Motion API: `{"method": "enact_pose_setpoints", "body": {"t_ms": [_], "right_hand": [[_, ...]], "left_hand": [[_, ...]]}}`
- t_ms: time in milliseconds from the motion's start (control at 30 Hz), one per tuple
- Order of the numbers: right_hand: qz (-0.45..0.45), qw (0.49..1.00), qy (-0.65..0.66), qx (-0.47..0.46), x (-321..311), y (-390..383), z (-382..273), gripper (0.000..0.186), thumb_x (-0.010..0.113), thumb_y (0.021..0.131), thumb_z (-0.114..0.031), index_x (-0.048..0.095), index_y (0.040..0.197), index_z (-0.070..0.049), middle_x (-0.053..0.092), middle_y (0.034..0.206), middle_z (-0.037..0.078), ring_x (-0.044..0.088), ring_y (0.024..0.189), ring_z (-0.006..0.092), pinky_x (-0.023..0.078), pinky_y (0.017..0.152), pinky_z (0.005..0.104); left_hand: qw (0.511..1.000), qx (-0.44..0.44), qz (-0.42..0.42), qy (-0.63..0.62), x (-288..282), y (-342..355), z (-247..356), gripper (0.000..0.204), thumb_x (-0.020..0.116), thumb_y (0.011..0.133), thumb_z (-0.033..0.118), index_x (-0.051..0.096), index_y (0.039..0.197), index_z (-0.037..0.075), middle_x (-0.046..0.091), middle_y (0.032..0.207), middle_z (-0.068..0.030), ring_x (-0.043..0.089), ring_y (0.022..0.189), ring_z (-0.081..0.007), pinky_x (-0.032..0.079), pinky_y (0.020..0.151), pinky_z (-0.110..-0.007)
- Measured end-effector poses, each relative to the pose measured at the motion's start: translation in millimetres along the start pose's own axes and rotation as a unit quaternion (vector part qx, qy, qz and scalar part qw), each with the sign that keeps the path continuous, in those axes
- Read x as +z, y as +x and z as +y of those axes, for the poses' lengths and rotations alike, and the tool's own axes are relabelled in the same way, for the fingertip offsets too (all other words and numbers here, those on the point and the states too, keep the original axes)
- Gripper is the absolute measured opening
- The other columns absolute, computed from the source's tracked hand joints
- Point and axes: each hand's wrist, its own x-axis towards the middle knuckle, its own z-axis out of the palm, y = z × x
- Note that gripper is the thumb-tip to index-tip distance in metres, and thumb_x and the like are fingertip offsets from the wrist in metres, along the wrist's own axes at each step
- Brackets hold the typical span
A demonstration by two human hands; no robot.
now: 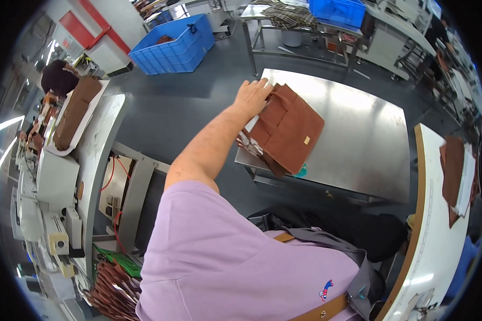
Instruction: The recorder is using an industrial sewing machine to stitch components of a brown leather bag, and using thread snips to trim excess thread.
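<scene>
My left hand (253, 97), at the end of my outstretched arm, is at the far left corner of a metal-topped table (364, 134). Its fingers are curled over the upper edge of a stack of reddish-brown bag panels (288, 131). The top panel has a strap-like band and a small gold tag near its lower right corner. White and dark layered edges show along the stack's left side, which reaches the table's edge. A bit of green material (301, 171) peeks out beneath it. My right hand is out of the picture.
A sewing machine (51, 224) and worktable stand at left, with folded brown pieces (77, 112) on top. More brown pieces (112, 291) are bundled below. At right, a white table (439, 257) holds brown panels (452, 174). A blue bin (174, 45) stands on the floor; a person (59, 77) is at far left.
</scene>
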Motion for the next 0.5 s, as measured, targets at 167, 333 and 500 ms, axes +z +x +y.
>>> {"method": "enact_pose_setpoints", "body": {"t_ms": [167, 333, 500], "right_hand": [[-0.031, 0.995, -0.077, 0.048, 21, 17, -16, 0.044, 0.059, 0.105, -0.044, 0.076, 0.12, -0.007, 0.074, 0.121, 0.015, 0.068, 0.11, 0.0297, 0.052, 0.099, 0.0392], [-0.008, 1.0, -0.027, -0.011, 17, 15, 8, 0.046, 0.062, 0.102, -0.046, 0.076, 0.119, -0.006, 0.075, 0.117, 0.017, 0.07, 0.107, 0.0296, 0.054, 0.096, 0.0368], [0.045, 0.997, 0.035, -0.053, 37, 13, 12, 0.043, 0.065, 0.101, -0.044, 0.079, 0.11, -0.004, 0.077, 0.109, 0.017, 0.072, 0.097, 0.0293, 0.057, 0.087, 0.036]], "left_hand": [[0.964, -0.225, -0.058, -0.131, -6, -28, -8, 0.06, 0.079, 0.081, 0.031, 0.056, 0.132, 0.01, 0.061, 0.134, -0.0122, 0.064, 0.118, -0.0326, 0.051, 0.096, -0.048], [0.963, -0.199, -0.024, -0.178, -32, -8, 23, 0.06, 0.081, 0.082, 0.034, 0.059, 0.131, 0.007, 0.064, 0.129, -0.0139, 0.063, 0.119, -0.0327, 0.05, 0.099, -0.047], [0.964, -0.041, 0.055, -0.256, -67, 33, 88, 0.053, 0.079, 0.085, 0.031, 0.061, 0.129, 0.008, 0.064, 0.13, -0.0152, 0.063, 0.118, -0.0349, 0.049, 0.103, -0.045]]}}
